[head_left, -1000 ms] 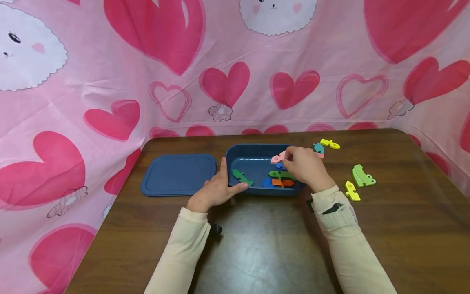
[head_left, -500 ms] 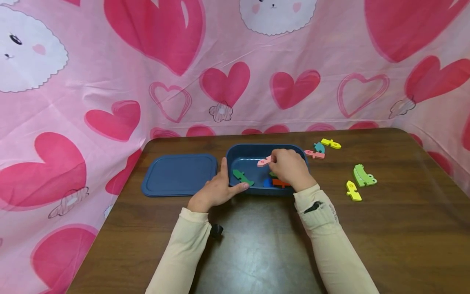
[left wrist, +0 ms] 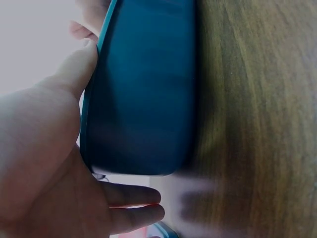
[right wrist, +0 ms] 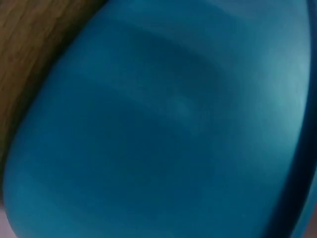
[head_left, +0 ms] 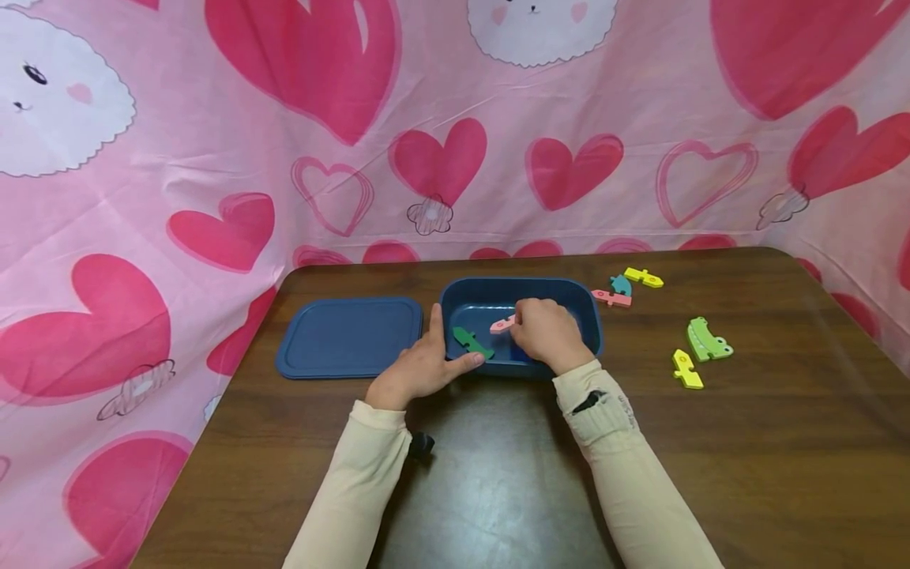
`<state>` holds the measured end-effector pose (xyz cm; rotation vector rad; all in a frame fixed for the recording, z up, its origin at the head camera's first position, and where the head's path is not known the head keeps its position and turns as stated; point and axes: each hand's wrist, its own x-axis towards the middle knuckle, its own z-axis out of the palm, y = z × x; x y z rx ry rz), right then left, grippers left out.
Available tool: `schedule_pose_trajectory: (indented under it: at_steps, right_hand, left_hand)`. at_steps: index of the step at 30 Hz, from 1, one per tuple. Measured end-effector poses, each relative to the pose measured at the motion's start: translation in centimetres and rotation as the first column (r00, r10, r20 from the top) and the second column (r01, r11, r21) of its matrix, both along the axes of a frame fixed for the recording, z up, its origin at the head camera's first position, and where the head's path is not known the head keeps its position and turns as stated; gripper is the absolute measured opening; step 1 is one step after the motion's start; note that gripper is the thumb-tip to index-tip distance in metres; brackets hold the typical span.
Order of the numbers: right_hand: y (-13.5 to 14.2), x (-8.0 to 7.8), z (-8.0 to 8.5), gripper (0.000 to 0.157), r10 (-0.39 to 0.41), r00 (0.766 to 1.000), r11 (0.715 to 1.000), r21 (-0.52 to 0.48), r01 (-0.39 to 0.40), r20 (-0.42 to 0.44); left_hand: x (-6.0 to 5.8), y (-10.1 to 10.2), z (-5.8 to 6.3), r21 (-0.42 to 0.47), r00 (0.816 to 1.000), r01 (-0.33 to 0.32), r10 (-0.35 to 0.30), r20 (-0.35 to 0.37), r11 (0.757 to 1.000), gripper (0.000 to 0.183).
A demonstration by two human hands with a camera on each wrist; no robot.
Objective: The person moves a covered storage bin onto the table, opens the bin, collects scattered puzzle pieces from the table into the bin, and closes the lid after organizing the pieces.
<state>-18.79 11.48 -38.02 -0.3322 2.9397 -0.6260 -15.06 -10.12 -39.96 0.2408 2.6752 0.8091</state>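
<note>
My left hand (head_left: 419, 365) steadies the left front corner of a dark blue plastic box (head_left: 483, 289), fingers straight along its side and thumb over the front rim. The left wrist view shows the thumb (left wrist: 74, 69) lying at the rim and two fingers extended past the box end. Inside the box, my right hand (head_left: 543, 332) pinches a pale pink wooden puzzle piece (head_left: 502, 325) with a pointed end. Left of it lies a dark green piece (head_left: 471, 342). The right hand hides other pieces in the box. Only the box wall (right wrist: 158, 124) fills the right wrist view.
A flat blue lid (head_left: 350, 338) lies left of the box. To the right are a pink piece (head_left: 614, 299), a teal piece (head_left: 622, 285), a yellow piece (head_left: 643, 277), another yellow piece (head_left: 686, 370) and a green crocodile-head piece (head_left: 707, 341). A heart-print cloth (head_left: 341, 197) hangs behind the table.
My right hand has moved left and down into the box with the pale pink piece, now covering the orange and green pieces there. The left hand has stayed at the box corner.
</note>
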Motion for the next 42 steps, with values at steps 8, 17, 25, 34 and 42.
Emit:
schedule_pose_trajectory:
  at_steps: [8, 17, 25, 34, 42]
  right_hand:
    - [-0.4, 0.1, -1.1, 0.013, 0.050, 0.999, 0.998, 0.039, -0.050, 0.014]
    - [-0.3, 0.0, -1.7, 0.042, 0.029, 0.999, 1.000, -0.001, -0.029, 0.019]
    - [0.9, -0.1, -1.4, 0.029, 0.144, 0.989, 0.989, -0.036, -0.143, 0.026]
    - [0.8, -0.4, -1.9, 0.048, 0.219, 0.966, 0.976, -0.018, -0.219, 0.139]
    - [2.2, -0.4, -0.9, 0.040, 0.163, 0.984, 0.983, -0.096, -0.155, 0.078]
  left_hand:
    - [0.0, 0.1, 0.1, 0.017, 1.000, -0.010, 0.010, 0.020, 1.000, 0.119]
    - [-0.1, 0.0, -0.1, 0.018, 1.000, -0.020, 0.020, 0.021, 1.000, 0.120]
    - [-0.1, 0.0, 0.0, 0.013, 1.000, -0.017, 0.017, 0.019, 1.000, 0.120]
    - [-0.2, -0.1, 0.0, 0.023, 1.000, 0.000, 0.000, 0.012, 1.000, 0.120]
    - [-0.1, -0.1, 0.0, 0.021, 1.000, -0.009, 0.009, 0.020, 1.000, 0.120]
